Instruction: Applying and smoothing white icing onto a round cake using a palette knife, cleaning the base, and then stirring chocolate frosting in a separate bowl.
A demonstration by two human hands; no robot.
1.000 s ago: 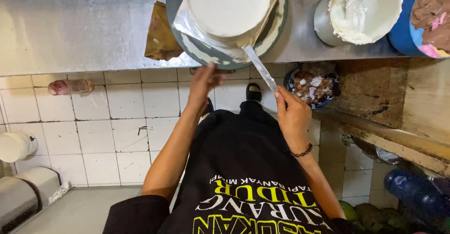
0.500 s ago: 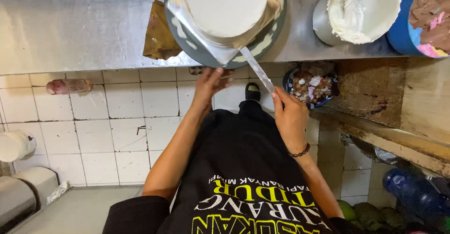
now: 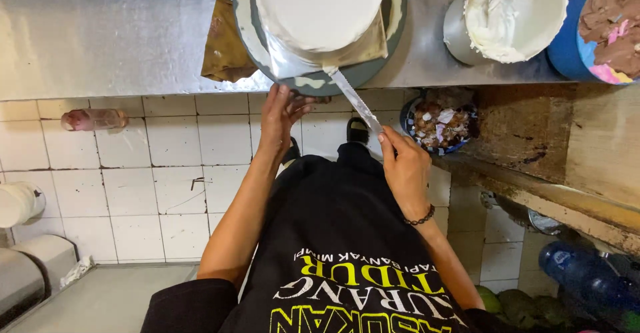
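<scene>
A round cake [image 3: 320, 6] coated in white cream stands on a grey turntable [image 3: 363, 73] at the edge of a steel counter [image 3: 113, 33]. My right hand [image 3: 403, 166] grips the handle of a long metal spatula [image 3: 353, 98] whose blade lies flat against the cake's near side. My left hand [image 3: 280, 116] reaches up with its fingertips on the turntable's near rim. A brown paper sheet [image 3: 227, 43] lies beside and under the cake.
A steel bowl of white cream [image 3: 510, 13] and a blue tub of brown and pink cream [image 3: 603, 30] stand on the counter at right. A bowl of mixed scraps [image 3: 440, 120] sits on a lower wooden shelf. White floor tiles lie below.
The spatula blade has slid along the cake's side, and my left hand has shifted a little right along the turntable's rim. The camera has moved slightly.
</scene>
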